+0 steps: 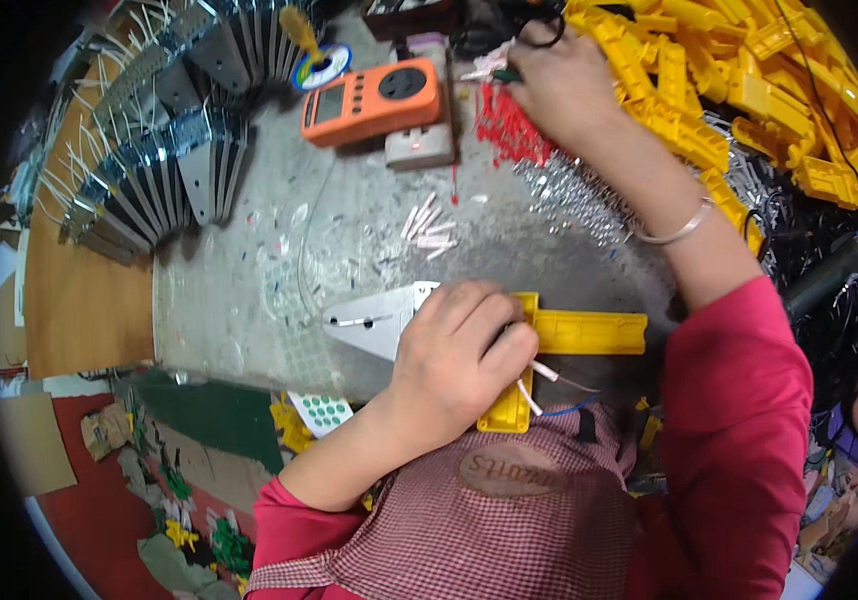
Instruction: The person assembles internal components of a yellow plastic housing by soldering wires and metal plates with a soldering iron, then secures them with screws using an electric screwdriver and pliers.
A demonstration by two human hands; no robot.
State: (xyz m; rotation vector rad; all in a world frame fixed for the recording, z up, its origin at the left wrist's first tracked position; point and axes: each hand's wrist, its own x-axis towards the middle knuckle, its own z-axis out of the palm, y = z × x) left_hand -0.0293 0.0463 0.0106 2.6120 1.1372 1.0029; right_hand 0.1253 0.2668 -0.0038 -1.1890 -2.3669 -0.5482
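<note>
My left hand (464, 350) is closed over a T-shaped yellow plastic housing (589, 332) at the table's near edge. From under its fingers a pointed grey metal plate (367, 322) with a slot and holes sticks out to the left. Two wires with white sleeves (530, 397) come out of the housing on the near side. Farther off, my right hand (564, 85) reaches to the back of the table, beside a heap of small red parts (511, 128). Its fingers are bent around something small, and a dark green bit (507, 75) shows at the fingertips; what it is stays unclear.
An orange meter (374, 102) lies on a white power strip (421, 148). Several white sleeves (430, 228) and loose screws (584, 200) are scattered mid-table. Yellow housings (749, 90) pile up at right. Stacked metal plates with wires (164, 170) stand at left, near a solder spool (321, 66).
</note>
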